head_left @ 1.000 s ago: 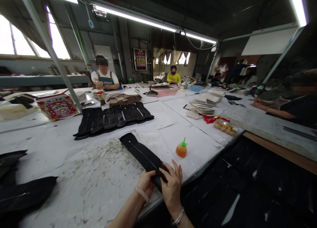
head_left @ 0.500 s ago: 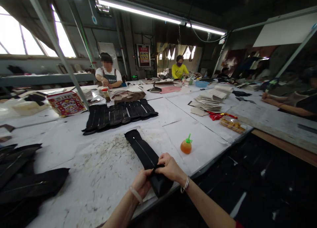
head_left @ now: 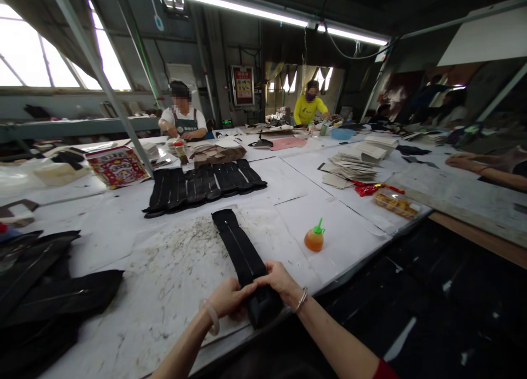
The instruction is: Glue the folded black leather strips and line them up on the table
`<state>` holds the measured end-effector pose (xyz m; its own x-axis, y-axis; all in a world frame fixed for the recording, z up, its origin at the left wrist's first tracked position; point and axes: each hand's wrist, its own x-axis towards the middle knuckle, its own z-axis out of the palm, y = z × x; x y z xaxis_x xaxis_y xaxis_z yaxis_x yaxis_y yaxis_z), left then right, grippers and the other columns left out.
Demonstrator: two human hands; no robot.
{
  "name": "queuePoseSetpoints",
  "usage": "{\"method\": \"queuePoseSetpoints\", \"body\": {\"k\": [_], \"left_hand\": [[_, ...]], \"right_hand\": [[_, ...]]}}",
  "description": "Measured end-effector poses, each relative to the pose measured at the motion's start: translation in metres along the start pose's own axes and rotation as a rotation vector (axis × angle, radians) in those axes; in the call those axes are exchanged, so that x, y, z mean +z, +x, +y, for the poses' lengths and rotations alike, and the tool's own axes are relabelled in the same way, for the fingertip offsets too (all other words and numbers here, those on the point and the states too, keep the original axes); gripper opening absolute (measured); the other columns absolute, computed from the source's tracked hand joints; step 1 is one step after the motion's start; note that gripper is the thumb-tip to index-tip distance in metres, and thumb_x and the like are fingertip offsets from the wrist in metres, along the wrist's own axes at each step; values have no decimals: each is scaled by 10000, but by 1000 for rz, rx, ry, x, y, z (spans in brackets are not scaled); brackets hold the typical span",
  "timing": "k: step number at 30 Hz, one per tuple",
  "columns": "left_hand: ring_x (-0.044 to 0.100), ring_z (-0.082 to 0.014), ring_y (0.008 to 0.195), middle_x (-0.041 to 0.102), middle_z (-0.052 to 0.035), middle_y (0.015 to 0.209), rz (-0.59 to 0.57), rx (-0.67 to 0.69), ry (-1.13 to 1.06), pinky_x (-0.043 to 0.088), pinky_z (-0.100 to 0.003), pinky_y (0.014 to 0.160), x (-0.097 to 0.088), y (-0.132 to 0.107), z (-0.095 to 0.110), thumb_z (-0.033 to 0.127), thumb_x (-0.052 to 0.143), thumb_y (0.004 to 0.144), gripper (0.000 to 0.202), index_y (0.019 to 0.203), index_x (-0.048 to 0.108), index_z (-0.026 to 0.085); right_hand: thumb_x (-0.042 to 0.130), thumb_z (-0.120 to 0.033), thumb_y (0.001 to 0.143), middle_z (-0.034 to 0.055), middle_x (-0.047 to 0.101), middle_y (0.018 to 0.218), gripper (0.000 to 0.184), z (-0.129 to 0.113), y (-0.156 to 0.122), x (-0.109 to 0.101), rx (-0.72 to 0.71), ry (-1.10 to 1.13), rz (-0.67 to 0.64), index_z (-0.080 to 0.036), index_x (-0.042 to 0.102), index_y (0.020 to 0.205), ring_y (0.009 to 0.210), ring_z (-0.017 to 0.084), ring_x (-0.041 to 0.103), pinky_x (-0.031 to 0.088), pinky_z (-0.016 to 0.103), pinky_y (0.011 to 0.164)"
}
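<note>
A long black zippered strip [head_left: 241,247] lies slantwise on the white table, its near end at the table edge. Part of the near end looks smooth and shiny, like leather. My left hand [head_left: 229,299] grips its left edge, thumb on top and the other fingers partly hidden underneath. On the right edge my right hand [head_left: 280,281] is closed, with thumb and fingers pressing the material. The two thumbs almost meet across the strip. Farther back, several similar black zippered pieces [head_left: 206,184] lie in an overlapping row.
More black zippered pieces [head_left: 45,285] are heaped at the left. An orange squeeze bottle [head_left: 314,239] with a green spout stands to the right, near a clear box of food [head_left: 395,204] and stacked card sheets [head_left: 354,165]. A metal post [head_left: 102,82] rises at left. Co-workers sit around the table.
My hands have unfolded the near part of the strip, which was bunched between my fingers, and it now lies flatter. The view has shifted slightly.
</note>
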<state>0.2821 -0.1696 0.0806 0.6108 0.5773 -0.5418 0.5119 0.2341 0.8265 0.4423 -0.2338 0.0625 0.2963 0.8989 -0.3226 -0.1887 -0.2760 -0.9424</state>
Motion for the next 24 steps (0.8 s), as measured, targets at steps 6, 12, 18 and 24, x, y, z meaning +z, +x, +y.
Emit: {"method": "queuePoseSetpoints", "body": {"k": [6,12,18,24], "left_hand": [[607,-240,827,660,-27,793,215,436,365,434,-288,746,-16,-6,27,354,841,534,270,716,684,230],[575,-315,1056,592,-50,1190,-181,532,495,396,-314,907,-20,38,50,287,893,352,651,975,706,300],[590,-229,777,567,7,826,-290,542,892,445,-287,714,-17,73,57,353,900,285,513,736,679,249],[585,-200,573,586,9,646,-320,517,876,498,-323,631,-17,87,51,233,908,275,443,617,628,231]], "right_hand": [[762,-131,458,-71,610,559,275,10,4,2,-12,-56,29,-159,588,668,534,123,558,415,223,490],[746,-161,539,-68,561,487,163,13,4,3,-97,-197,91,-164,585,558,497,115,519,375,215,468],[727,-264,617,-31,595,500,158,15,-10,-22,-215,-319,271,-189,606,550,515,155,555,429,256,498],[635,-442,680,158,630,1115,566,4,-10,-114,-319,-397,812,-143,537,1151,1030,309,574,445,447,878]]}}
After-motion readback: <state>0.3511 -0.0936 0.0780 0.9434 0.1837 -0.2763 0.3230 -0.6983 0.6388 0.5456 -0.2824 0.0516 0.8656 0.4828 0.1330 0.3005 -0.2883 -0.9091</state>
